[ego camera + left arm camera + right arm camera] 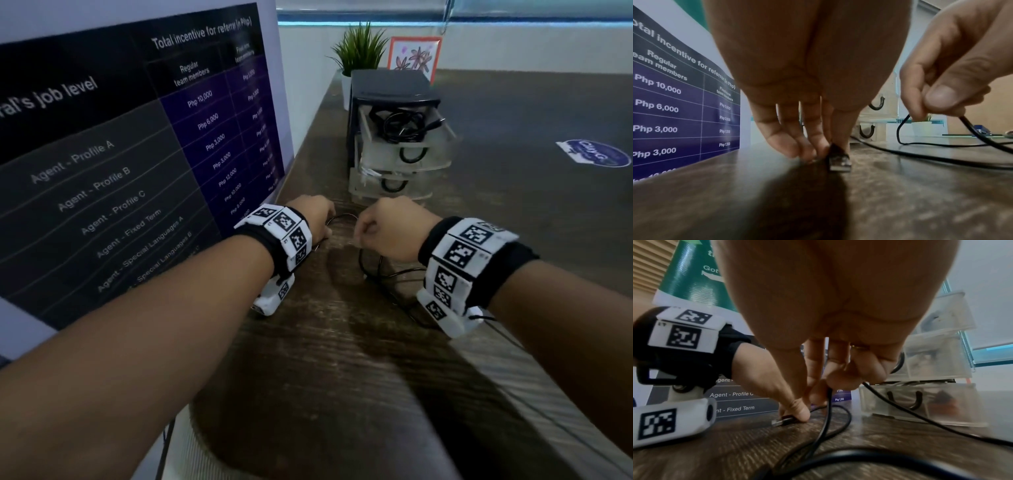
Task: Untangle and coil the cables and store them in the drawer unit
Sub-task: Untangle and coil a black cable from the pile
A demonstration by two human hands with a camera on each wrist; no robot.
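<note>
The black cable [826, 417] lies in loose loops on the wooden table [342, 394], near the front of the drawer unit [394, 137]. Its USB plug [839, 162] sits at the left end, held down against the table by the left hand [317, 219], thumb and fingertips pinched on the plug body. The right hand [390, 233], just to the right, pinches the cable between thumb and forefinger and lifts a short run off the surface.

Step in hand, as judged: starting the coil of this cable from the plug end. The top drawer [407, 133] stands open and already contains a coiled cable.

The next move calls for drawing the slack toward the anchored plug in even loops while keeping the plug fixed.
</note>
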